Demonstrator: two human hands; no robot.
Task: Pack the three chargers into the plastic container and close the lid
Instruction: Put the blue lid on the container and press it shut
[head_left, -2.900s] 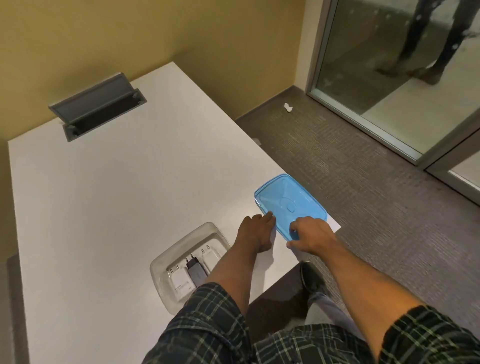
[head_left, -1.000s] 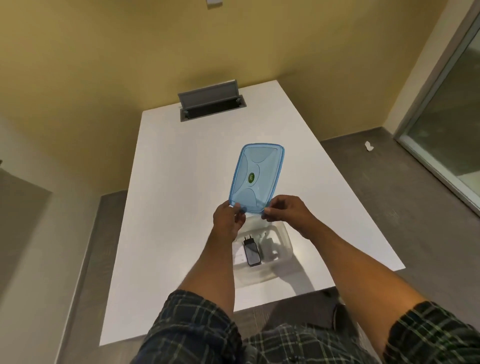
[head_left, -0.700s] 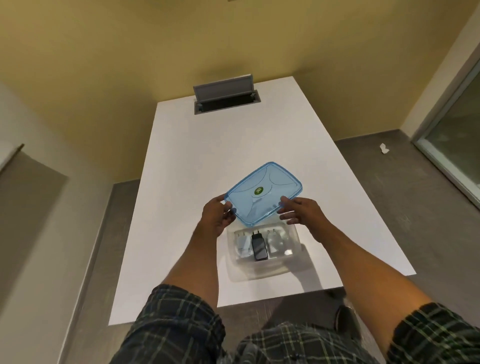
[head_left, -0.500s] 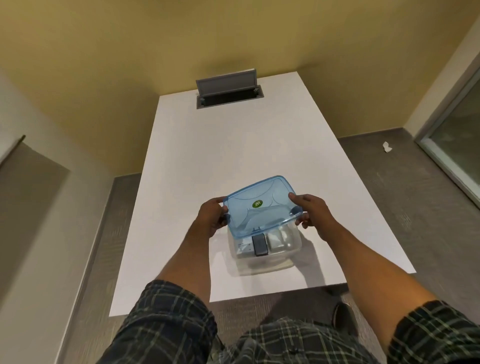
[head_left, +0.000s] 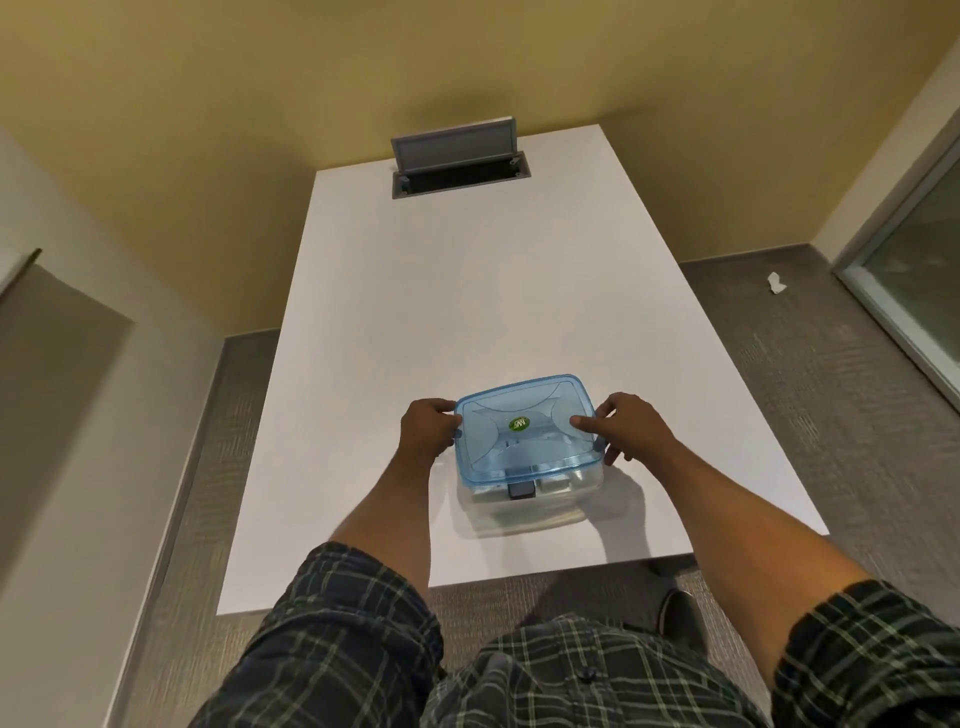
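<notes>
A clear plastic container (head_left: 524, 512) stands on the white table near its front edge. The blue translucent lid (head_left: 524, 431), with a green sticker in its middle, lies over the container's top. My left hand (head_left: 428, 428) grips the lid's left edge and my right hand (head_left: 623, 426) grips its right edge, thumb on top. Through the near wall below the lid I see a black charger (head_left: 521, 490) and a white charger (head_left: 555, 484) beside it. The rest of the inside is hidden by the lid.
The white table (head_left: 467, 291) stretches away to the yellow wall, with an open grey cable box (head_left: 457, 156) at its far end. Grey carpet lies on both sides. A glass door (head_left: 919, 270) stands to the right and a scrap of paper (head_left: 776, 283) lies on the floor.
Both hands picked the lid up from the table, turned it flat and lowered it onto the container. It now covers the top, held at its two short edges.
</notes>
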